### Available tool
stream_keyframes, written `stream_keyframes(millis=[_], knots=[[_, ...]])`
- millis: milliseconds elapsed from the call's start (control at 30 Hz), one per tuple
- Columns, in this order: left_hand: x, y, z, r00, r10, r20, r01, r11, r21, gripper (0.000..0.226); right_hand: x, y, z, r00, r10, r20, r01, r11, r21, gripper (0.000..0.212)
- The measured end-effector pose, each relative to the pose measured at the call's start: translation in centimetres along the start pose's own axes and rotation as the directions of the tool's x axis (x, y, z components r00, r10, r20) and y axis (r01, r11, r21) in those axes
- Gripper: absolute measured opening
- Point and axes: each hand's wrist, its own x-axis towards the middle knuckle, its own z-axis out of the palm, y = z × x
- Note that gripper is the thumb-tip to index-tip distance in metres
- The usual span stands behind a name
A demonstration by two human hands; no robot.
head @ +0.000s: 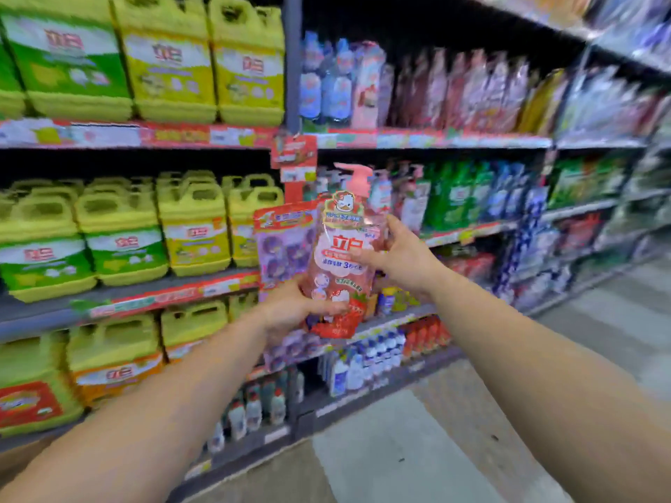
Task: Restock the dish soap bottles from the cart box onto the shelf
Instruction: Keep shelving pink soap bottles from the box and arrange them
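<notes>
pink pump bottle [341,255]: upright, held in the air before the shelf [218,285] front edge | left hand [290,306]: fingers curled round its base | right hand [399,255]: grips its upper right side (pump head [357,176] stands clear above both)

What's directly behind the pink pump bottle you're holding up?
Behind the pink pump bottle hangs a purple pack on the shelf post, its right part covered. Shelf stock directly behind is hidden.

far shelf goods [599,103] blurred, bottle [341,255] base hidden
</notes>
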Motion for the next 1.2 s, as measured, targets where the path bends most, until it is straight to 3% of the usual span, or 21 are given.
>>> stream_keyframes(millis=[100, 300, 467, 600, 700, 867, 967, 1200], knots=[[4.8, 2.3, 5.7, 0.991, 0.054, 0.123, -0.054, 0.999, -0.005, 0.075, -1.0, 0.1, -7.5, 0.993, -0.018, -0.116, 0.018, 1.000, 0.000, 0.071], [13.6, 4.7, 13.2, 0.967, 0.064, 0.245, -0.085, 0.993, 0.079, 0.096, -0.1, 1.0, -18.0, 0.965, -0.053, -0.256, 0.038, 0.997, -0.063, 0.089], [21.8, 7.2, 16.6, 0.959, 0.134, 0.251, -0.173, 0.974, 0.143, 0.062, 5.0, 2.4, -24.2, 0.954, -0.091, -0.287, 0.073, 0.995, -0.073, 0.067], [30.1, 10.5, 16.7, 0.943, 0.233, 0.239, -0.288, 0.929, 0.231, 0.056, 12.7, 2.4, -28.7, 0.949, -0.133, -0.286, 0.114, 0.990, -0.083, 0.062], [36.0, 14.1, 16.8, 0.939, 0.298, 0.175, -0.337, 0.900, 0.276, 0.046, 19.6, 1.3, -32.3, 0.948, -0.149, -0.282, 0.136, 0.989, -0.065, 0.067], [45.3, 19.5, 16.5, 0.925, 0.376, 0.053, -0.375, 0.883, 0.282, 0.076, 29.3, -1.4, -37.8, 0.943, -0.251, -0.218, 0.239, 0.968, -0.080, 0.057], [50.2, 22.6, 16.2, 0.894, 0.444, -0.054, -0.408, 0.860, 0.307, 0.081, 35.2, -3.0, -40.6, 0.929, -0.331, -0.165, 0.316, 0.942, -0.113, 0.061], [60.0, 28.6, 15.9, 0.796, 0.555, -0.244, -0.410, 0.789, 0.457, 0.039, 50.0, -4.6, -45.5, 0.830, -0.551, -0.082, 0.521, 0.820, -0.236, 0.093]])
